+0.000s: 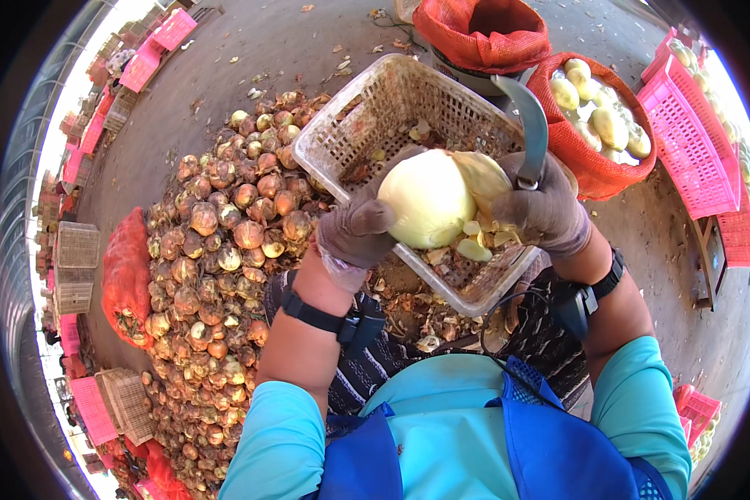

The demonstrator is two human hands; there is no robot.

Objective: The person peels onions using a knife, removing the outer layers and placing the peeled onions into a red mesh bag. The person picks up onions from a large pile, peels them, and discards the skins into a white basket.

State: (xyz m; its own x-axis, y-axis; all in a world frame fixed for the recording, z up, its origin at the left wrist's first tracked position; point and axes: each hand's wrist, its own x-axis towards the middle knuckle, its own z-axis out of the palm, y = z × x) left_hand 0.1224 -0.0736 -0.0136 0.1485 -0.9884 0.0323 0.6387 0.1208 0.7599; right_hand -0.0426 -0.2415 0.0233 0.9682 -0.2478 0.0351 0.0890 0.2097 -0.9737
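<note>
My gloved left hand grips a large pale onion from its left side, above a dirty plastic crate. A curved knife stands up out of my gloved right hand, its blade pointing away from me. That hand also holds a loose flap of onion skin at the onion's right side. Skin scraps hang below the onion. The crate has onion skins inside; its middle is partly hidden by the onion and my hands.
Unpeeled onions are heaped at the left beside a red mesh sack. An open red sack holds peeled onions at the upper right, near another red sack lining a bucket. Pink crates stand at the far right.
</note>
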